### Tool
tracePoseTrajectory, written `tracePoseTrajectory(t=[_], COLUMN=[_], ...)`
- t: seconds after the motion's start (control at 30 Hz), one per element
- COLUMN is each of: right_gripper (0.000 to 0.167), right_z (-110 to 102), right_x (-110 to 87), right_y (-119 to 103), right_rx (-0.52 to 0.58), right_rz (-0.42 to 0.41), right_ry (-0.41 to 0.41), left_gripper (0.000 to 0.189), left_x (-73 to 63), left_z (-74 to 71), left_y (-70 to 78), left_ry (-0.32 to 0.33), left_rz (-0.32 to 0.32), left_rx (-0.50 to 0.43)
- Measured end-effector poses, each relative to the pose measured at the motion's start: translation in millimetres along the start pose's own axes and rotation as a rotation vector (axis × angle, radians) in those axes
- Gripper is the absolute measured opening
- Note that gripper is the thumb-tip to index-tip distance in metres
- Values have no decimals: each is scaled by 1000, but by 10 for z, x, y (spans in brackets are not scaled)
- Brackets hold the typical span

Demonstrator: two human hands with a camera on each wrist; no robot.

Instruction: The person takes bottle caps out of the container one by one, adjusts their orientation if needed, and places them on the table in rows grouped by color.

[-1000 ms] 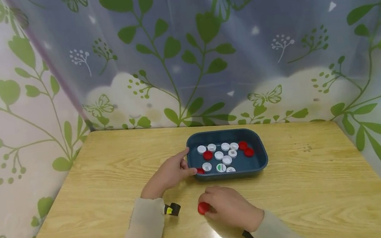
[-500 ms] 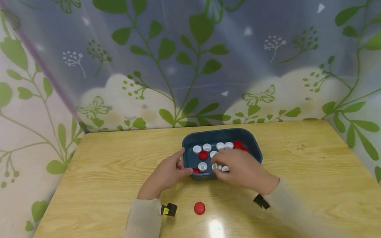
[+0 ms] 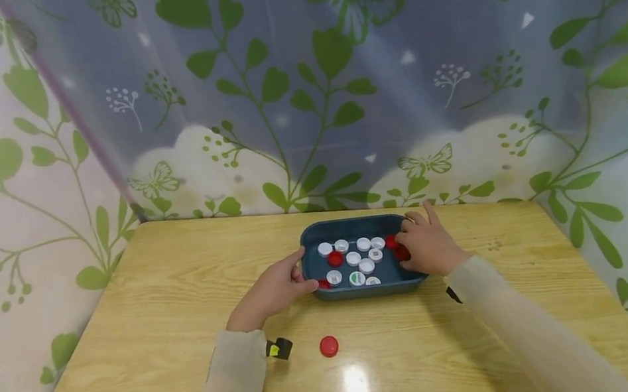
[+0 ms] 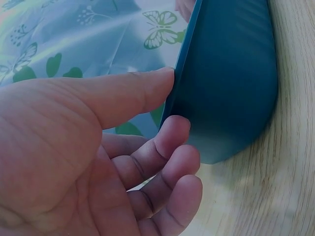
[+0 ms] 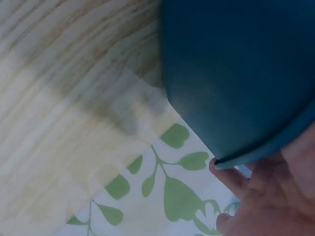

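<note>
A dark teal tray [image 3: 369, 291] stands on the wooden table, holding several white bottle caps [image 3: 366, 266] and a few red ones [image 3: 335, 258]. My left hand [image 3: 270, 291] grips its left end, thumb and fingertips at the rim in the left wrist view. My right hand [image 3: 431, 246] reaches over the right end, its fingers around a shaded red bottle cap [image 3: 401, 253]; I cannot tell whether they pinch it. In the right wrist view the tray wall [image 5: 236, 88] hides most of those fingers. Another red bottle cap [image 3: 328, 346] lies on the table in front.
The wooden table [image 3: 190, 260] runs back to a hanging cloth [image 3: 256, 130] printed with green leaves and butterflies. A black strap piece [image 3: 280, 348] sits at my left wrist.
My right hand left the red cap on the table in front, passed over the middle of the tray and is now at its right end. The left hand has stayed on the tray.
</note>
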State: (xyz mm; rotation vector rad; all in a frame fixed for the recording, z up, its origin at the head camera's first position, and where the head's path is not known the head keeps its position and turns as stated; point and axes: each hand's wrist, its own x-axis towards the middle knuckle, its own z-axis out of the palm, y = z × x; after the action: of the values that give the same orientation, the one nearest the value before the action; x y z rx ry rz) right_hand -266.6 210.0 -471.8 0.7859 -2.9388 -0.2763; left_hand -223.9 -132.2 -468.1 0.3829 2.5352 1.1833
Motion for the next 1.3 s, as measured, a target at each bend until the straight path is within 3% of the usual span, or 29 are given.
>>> tracePoseTrajectory(t=[0.27,0.6,0.77,0.9,1.03,1.17,1.3], right_gripper=[26,31,31,27,24,19,19], right_z=[117,127,157,162,103,-111,-430], right_x=[71,46,49,51,23,-115,-354], right_y=[-42,-108,-100,-82,-67,-163,-442], right_rx=[154,342,355,333,362,555,732], right_rz=[102,180,188,236,281,295,201], right_ry=[-24,54,98,206,389,520,558], left_gripper=[83,82,82,82,83,83,83], left_x=[8,1,1,-9,-12,-6,-4], left_z=[3,3,-2,-12,-16,-6,-5], left_y=[-4,7,6,23,34,23,20], left_ry=[0,-6,-4,-1,6,5,6], left_rz=[-1,2,3,1,-1,-4,4], left_rx=[10,18,9,6,11,29,28])
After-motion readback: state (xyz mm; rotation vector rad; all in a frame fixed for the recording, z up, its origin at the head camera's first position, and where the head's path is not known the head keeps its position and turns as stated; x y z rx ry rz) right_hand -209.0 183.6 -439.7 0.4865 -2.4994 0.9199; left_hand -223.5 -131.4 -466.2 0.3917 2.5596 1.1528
